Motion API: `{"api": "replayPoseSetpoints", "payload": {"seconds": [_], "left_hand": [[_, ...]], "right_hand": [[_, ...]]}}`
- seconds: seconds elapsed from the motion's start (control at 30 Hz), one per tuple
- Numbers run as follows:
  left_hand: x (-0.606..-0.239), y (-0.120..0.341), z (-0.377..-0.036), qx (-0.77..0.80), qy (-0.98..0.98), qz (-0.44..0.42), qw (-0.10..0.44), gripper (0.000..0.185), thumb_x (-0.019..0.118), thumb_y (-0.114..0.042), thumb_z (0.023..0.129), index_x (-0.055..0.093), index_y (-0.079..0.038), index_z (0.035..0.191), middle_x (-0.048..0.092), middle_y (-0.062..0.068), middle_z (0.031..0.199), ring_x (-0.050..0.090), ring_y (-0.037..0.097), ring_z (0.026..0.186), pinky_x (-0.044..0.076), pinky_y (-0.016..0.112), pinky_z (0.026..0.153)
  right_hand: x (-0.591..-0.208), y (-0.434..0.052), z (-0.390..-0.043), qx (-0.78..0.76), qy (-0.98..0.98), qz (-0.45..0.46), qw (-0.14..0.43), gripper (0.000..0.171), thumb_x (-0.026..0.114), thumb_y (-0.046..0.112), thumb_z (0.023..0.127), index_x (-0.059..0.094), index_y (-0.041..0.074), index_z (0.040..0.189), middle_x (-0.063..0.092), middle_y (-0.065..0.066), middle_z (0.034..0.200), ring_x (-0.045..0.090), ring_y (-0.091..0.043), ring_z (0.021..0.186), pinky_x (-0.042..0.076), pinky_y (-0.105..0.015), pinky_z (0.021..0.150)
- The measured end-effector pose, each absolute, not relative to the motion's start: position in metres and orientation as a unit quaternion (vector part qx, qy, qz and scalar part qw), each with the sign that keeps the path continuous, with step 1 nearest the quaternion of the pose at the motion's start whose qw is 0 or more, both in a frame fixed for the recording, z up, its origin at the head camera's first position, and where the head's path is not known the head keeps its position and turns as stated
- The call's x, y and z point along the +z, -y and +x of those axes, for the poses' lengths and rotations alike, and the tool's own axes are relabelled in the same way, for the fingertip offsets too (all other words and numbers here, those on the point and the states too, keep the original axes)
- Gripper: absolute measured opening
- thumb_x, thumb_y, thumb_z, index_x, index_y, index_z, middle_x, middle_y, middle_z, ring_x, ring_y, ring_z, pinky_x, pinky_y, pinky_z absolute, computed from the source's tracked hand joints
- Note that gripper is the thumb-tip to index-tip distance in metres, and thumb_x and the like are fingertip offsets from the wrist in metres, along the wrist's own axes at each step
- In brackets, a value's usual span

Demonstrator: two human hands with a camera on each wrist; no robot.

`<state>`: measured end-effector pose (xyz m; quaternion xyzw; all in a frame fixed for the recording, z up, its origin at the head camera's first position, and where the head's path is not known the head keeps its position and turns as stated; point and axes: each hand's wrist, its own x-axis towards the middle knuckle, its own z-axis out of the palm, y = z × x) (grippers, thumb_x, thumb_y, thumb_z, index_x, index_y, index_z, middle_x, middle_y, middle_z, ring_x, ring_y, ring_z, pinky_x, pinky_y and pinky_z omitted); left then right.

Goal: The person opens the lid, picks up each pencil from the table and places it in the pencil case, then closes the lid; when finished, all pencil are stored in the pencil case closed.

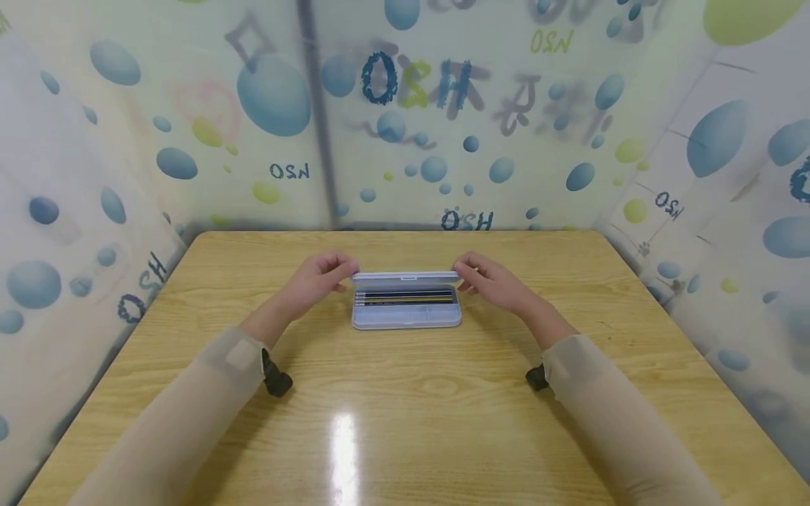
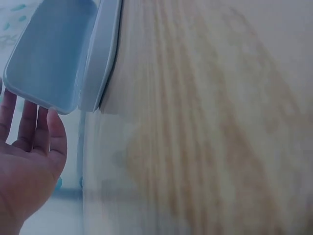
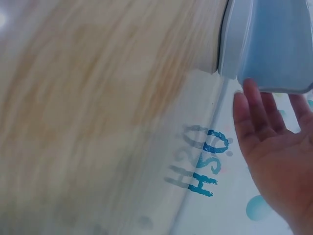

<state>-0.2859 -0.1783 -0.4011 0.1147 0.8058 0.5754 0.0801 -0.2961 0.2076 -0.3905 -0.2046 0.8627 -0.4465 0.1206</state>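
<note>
A pale translucent pencil case (image 1: 387,320) lies on the table with its lid (image 1: 380,277) partly raised along the far side. Several dark pencils (image 1: 411,302), one with yellow, lie side by side in its back part. My left hand (image 1: 314,282) holds the lid's left end between thumb and fingers. At the opposite end, my right hand (image 1: 496,282) grips the lid the same way. The left wrist view has the left hand (image 2: 32,159) with fingertips at the lid's edge (image 2: 51,54). In the right wrist view, the right hand's fingertips (image 3: 251,88) touch the lid's corner.
The wooden table (image 1: 436,422) reaches forward to a patterned curtain (image 1: 405,176) with blue and green spots. Similar curtains stand along both sides. Each wrist carries a small black device, the left one (image 1: 277,379) and the right one (image 1: 537,378).
</note>
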Motion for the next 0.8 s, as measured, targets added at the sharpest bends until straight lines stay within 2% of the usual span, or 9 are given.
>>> {"api": "replayPoseSetpoints", "payload": {"seconds": [0.17,0.27,0.37,0.5,0.8], "left_hand": [[-0.402,0.183,-0.28,0.532,-0.832,0.124,0.102,0.035,0.069,-0.037,0.11,0.071,-0.007,0.128,0.07,0.008,0.123,0.062,0.031,0.117,0.056,0.04,0.098],[-0.403,0.187,-0.278,0.489,-0.851,0.148,0.119,0.043,0.071,-0.043,0.108,0.07,-0.013,0.138,0.071,0.011,0.136,0.065,0.032,0.126,0.055,0.046,0.104],[-0.407,0.191,-0.276,0.452,-0.864,0.17,0.139,0.052,0.073,-0.045,0.106,0.066,-0.017,0.149,0.066,0.014,0.151,0.062,0.036,0.139,0.052,0.053,0.114],[-0.412,0.193,-0.276,0.426,-0.872,0.185,0.157,0.06,0.076,-0.045,0.104,0.061,-0.019,0.157,0.062,0.017,0.157,0.06,0.04,0.142,0.049,0.058,0.118],[-0.414,0.191,-0.277,0.39,-0.882,0.212,0.16,0.073,0.083,-0.039,0.1,0.053,-0.02,0.164,0.061,0.017,0.153,0.062,0.035,0.137,0.051,0.056,0.115]], "right_hand": [[-0.39,-0.213,-0.293,-0.402,-0.872,-0.234,0.152,0.05,0.047,0.042,0.119,0.058,0.008,0.154,0.055,-0.02,0.158,0.067,-0.04,0.126,0.056,-0.059,0.107],[-0.39,-0.218,-0.292,-0.36,-0.883,-0.246,0.173,0.058,0.051,0.046,0.116,0.048,0.015,0.166,0.048,-0.017,0.169,0.062,-0.04,0.139,0.052,-0.06,0.114],[-0.39,-0.221,-0.289,-0.332,-0.889,-0.246,0.197,0.065,0.057,0.05,0.114,0.042,0.022,0.17,0.044,-0.015,0.173,0.051,-0.044,0.152,0.042,-0.063,0.123],[-0.39,-0.221,-0.287,-0.324,-0.889,-0.239,0.218,0.07,0.064,0.051,0.11,0.04,0.027,0.171,0.045,-0.016,0.172,0.048,-0.043,0.156,0.038,-0.063,0.127],[-0.396,-0.217,-0.286,-0.266,-0.912,-0.224,0.218,0.076,0.072,0.059,0.103,0.041,0.037,0.17,0.062,-0.011,0.157,0.06,-0.033,0.144,0.045,-0.057,0.122]]}}
